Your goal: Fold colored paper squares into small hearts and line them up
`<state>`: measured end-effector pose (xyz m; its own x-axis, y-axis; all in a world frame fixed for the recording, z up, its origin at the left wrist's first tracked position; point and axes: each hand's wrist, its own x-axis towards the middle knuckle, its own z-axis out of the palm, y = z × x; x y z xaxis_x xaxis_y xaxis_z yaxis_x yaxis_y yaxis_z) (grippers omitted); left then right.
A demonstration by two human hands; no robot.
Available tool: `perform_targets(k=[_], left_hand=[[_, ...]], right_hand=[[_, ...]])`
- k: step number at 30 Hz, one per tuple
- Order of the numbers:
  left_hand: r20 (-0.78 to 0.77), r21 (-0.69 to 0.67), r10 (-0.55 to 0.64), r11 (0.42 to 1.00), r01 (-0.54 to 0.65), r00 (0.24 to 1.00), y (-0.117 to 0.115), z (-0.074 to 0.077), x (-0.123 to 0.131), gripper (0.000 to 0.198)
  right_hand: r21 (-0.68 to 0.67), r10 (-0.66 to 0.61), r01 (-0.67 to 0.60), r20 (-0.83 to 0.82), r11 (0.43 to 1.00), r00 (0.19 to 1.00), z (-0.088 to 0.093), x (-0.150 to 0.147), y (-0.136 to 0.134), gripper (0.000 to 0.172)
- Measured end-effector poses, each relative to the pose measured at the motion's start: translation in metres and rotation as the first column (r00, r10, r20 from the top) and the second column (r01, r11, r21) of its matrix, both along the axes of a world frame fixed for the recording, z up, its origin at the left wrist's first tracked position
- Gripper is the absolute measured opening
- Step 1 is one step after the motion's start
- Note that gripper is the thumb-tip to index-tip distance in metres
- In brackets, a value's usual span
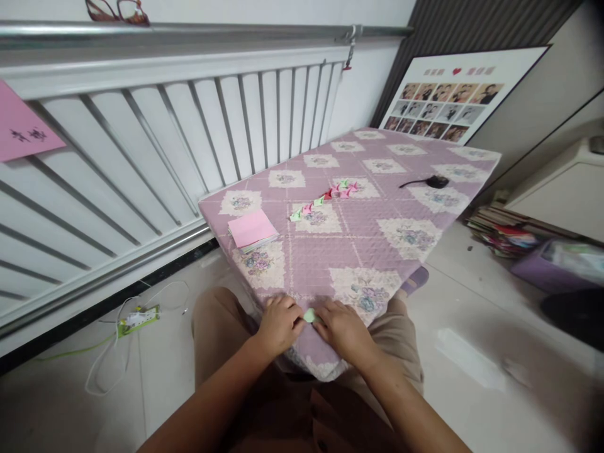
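A small piece of pale green folded paper (309,315) lies between my two hands near the close corner of the cloth-covered table (316,251). My left hand (282,322) has its fingers closed at the paper's left edge. On the other side, my right hand (340,327) pinches its right edge. The fingertips hide part of the paper. Beyond my left hand rests a stack of square paper (252,229) with a pink sheet on top. Farther back, a row of small folded paper pieces (319,201) in green, pink and red runs diagonally across the cloth.
A black object with a thin tail (437,181) lies on the table's far right. Along the left stands a white radiator (189,126). A power strip (139,319) with cables is on the floor. A photo board (441,100) leans at the back; books (503,233) are stacked right.
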<state>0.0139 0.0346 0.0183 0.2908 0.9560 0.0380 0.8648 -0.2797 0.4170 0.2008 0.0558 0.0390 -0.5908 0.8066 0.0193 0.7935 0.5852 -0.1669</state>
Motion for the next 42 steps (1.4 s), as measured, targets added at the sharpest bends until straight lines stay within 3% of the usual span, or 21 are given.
perform_targets(k=[12, 23, 28, 34, 42], left_hand=[[0.159, -0.024, 0.107, 0.994, -0.105, 0.981, 0.000, -0.003, 0.008, 0.006], [0.338, -0.063, 0.179, 0.984, -0.167, 0.924, 0.011, -0.010, 0.027, 0.012], [0.435, -0.083, 0.204, 0.979, -0.187, 0.877, 0.012, -0.015, 0.036, 0.014], [0.624, -0.101, 0.247, 0.966, -0.236, 0.742, 0.010, -0.015, 0.046, 0.025], [0.660, -0.145, 0.224, 0.975, -0.171, 0.717, 0.008, -0.001, 0.044, 0.024]], right_hand=[[-0.018, -0.029, 0.029, 0.027, 0.999, 0.999, 0.004, -0.006, 0.000, 0.020], [0.060, -0.067, 0.062, 0.094, 0.996, 0.993, 0.003, -0.008, 0.004, 0.017], [0.068, -0.117, 0.117, -0.013, 0.991, 0.993, 0.000, -0.010, 0.006, 0.021], [0.018, -0.235, 0.245, -0.220, 0.969, 0.947, -0.001, -0.015, 0.001, 0.021], [-0.128, -0.273, 0.241, -0.489, 0.962, 0.829, -0.002, -0.017, -0.006, 0.015]])
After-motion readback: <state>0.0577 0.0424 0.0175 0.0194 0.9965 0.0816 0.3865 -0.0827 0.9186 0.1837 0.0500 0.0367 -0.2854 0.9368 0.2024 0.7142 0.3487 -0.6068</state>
